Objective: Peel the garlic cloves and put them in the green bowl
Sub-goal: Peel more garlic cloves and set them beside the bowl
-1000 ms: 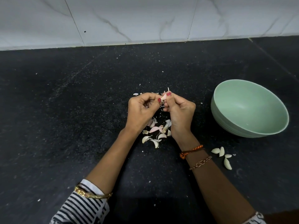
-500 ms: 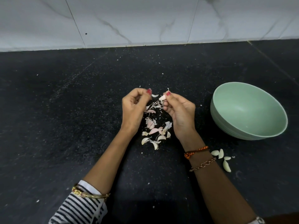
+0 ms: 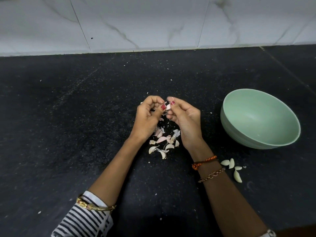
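Observation:
A small pinkish garlic clove (image 3: 168, 107) is held above the black counter between both hands. My right hand (image 3: 185, 121) pinches it with thumb and fingertips. My left hand (image 3: 149, 118) has its thumb and forefinger curled against the clove's left end. The green bowl (image 3: 259, 119) stands to the right and looks empty. Several pale peeled cloves (image 3: 231, 164) lie on the counter below the bowl, beside my right wrist.
A heap of garlic skins and cloves (image 3: 165, 142) lies on the black counter (image 3: 68, 134) under and just behind my hands. Small skin flecks are scattered about. A white marble-tiled wall (image 3: 153, 23) bounds the counter at the back.
My left hand had drawn away to the left half a second ago; it has come back against the clove in my right hand. The view shifted slightly.

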Tool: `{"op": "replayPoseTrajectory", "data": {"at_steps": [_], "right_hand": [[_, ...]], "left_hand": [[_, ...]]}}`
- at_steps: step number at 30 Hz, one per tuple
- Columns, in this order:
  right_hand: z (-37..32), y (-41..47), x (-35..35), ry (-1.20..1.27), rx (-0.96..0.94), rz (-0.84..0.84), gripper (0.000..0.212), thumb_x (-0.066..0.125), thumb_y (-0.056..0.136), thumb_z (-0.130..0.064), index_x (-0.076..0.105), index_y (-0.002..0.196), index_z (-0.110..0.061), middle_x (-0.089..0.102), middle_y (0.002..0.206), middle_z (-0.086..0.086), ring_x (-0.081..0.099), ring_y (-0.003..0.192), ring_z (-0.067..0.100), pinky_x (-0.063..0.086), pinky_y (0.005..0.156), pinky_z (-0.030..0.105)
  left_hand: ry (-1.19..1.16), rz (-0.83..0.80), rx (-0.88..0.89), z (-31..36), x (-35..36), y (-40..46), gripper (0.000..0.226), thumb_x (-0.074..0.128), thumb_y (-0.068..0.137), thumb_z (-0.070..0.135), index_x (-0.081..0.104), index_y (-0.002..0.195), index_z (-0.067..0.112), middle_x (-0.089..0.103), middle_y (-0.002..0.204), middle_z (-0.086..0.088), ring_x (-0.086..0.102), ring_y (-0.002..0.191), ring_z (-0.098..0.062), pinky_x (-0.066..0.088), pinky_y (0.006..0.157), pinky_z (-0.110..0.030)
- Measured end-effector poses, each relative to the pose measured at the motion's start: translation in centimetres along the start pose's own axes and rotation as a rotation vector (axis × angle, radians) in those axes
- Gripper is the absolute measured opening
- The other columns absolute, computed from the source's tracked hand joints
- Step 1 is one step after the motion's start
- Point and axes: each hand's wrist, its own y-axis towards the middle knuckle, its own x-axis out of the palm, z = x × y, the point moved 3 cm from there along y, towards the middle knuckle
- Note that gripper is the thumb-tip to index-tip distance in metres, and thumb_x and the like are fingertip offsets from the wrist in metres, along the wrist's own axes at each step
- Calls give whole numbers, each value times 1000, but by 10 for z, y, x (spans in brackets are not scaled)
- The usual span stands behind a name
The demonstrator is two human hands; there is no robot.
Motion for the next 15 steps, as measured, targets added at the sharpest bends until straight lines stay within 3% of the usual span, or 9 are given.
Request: {"op": "replayPoseTrajectory", "data": {"at_steps": [7, 11, 15], "right_hand": [[-1, 2, -4, -32, -23, -55, 11, 58, 86, -2, 68, 86, -6, 66, 73, -1, 58, 61, 2, 48, 57, 13], [-3, 1, -5, -43, -107, -14, 16, 61, 81, 4, 67, 95, -2, 68, 74, 0, 62, 59, 2, 47, 52, 12], [-4, -1, -2, -84, -224, 27, 19, 64, 80, 5, 66, 97, -1, 66, 79, 7, 64, 61, 3, 48, 52, 12]], "left_hand": [[-142, -58, -135, -2, 5, -1, 23, 46, 90, -7, 51, 83, 14, 61, 71, 6, 59, 65, 0, 50, 66, -17], [-154, -105, -170, -1, 5, -1, 21, 47, 91, -4, 51, 82, 15, 64, 69, 10, 58, 67, -3, 48, 68, -24], [-147, -114, -188, -2, 3, 0, 19, 46, 91, -3, 49, 81, 12, 57, 78, -5, 54, 73, -14, 45, 71, -31]]}}
